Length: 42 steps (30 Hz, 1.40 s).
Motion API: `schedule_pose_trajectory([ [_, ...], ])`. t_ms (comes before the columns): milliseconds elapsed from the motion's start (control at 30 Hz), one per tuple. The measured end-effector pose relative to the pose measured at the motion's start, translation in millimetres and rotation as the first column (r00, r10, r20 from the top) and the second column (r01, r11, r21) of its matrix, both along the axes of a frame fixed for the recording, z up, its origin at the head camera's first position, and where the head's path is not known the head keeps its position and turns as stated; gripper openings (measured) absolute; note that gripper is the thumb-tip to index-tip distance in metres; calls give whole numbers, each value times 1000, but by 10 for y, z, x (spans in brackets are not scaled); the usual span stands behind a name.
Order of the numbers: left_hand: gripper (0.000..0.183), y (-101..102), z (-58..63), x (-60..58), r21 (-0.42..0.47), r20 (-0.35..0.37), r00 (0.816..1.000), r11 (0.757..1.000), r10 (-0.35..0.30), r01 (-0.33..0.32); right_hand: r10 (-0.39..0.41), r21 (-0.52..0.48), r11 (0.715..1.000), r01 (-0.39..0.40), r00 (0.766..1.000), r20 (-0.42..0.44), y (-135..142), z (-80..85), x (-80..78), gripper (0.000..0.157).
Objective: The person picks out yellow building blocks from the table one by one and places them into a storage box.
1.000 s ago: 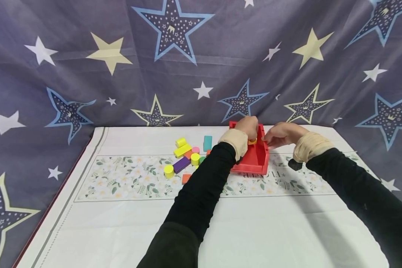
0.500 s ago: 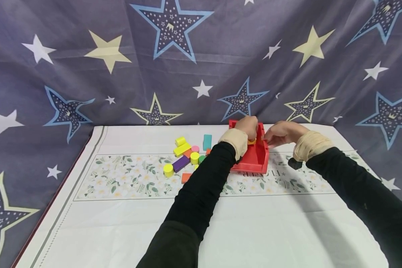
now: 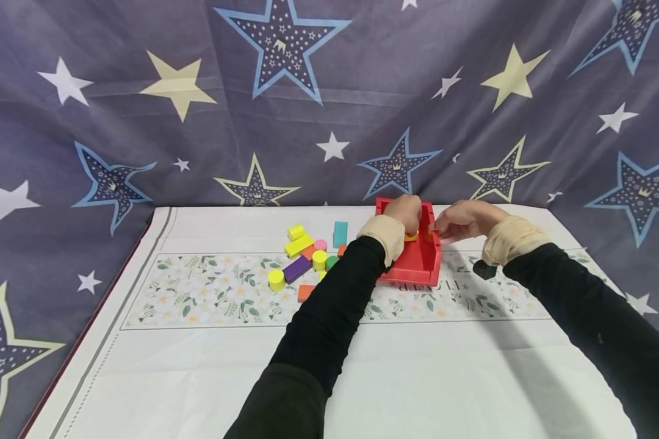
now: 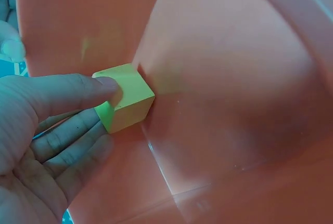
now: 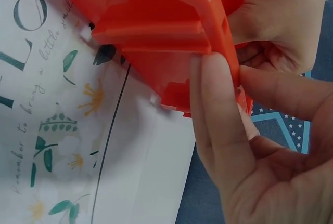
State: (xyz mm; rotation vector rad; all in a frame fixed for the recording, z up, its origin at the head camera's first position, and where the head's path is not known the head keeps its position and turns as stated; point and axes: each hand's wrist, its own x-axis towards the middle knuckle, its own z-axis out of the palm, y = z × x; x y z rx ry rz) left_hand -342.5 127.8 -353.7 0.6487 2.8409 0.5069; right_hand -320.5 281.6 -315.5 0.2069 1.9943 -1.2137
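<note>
Left hand (image 3: 405, 212), shifted only slightly toward me over the last second: its grip pinches a yellow block (image 4: 130, 96) inside the red tray (image 3: 415, 261). My right hand (image 3: 465, 221) grips the tray's side. I judge the block delivered, unreleased.

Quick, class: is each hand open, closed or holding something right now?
Left hand: holding a block inside the red tray.
Right hand: gripping the red tray's side.

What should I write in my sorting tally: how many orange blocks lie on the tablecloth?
3 visible: an orange block at the near side, a second block between the yellow bar and purple block, a third block near the teal block. The left sleeve may hide more.
</note>
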Motion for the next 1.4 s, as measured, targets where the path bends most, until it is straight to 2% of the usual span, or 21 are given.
schedule_pose_trajectory([
  [267,7,-94,34,134,10,-18,1000,1000,-12,12,7,-46,999,-5,999,42,25,-54,2,24],
  [633,4,-74,-32,74,30,16,1000,1000,-8,8,-6,-48,999,9,999,46,29,-53,29,24],
  [733,6,-95,14,101,36,22,1000,999,-3,2,-5,-41,999,7,999,37,25,-41,36,22],
  [833,15,-117,63,109,27,21,1000,1000,-6,6,-13,-43,999,15,999,39,37,-26,39,19],
  [1000,23,-177,119,65,20,5,999,999,-34,34,-45,-38,998,47,998,51,58,-4,35,12],
  [1100,25,-235,164,55,45,12,999,999,-32,31,-57,-17,998,59,997,60,41,2,37,14],
  [1233,27,-332,246,65,79,12,999,996,-52,51,-39,12,999,39,998,49,10,-8,49,17],
  [1400,26,-484,380,74,96,-29,995,991,-93,95,-21,20,1000,21,1000,19,1,-35,57,13],
])
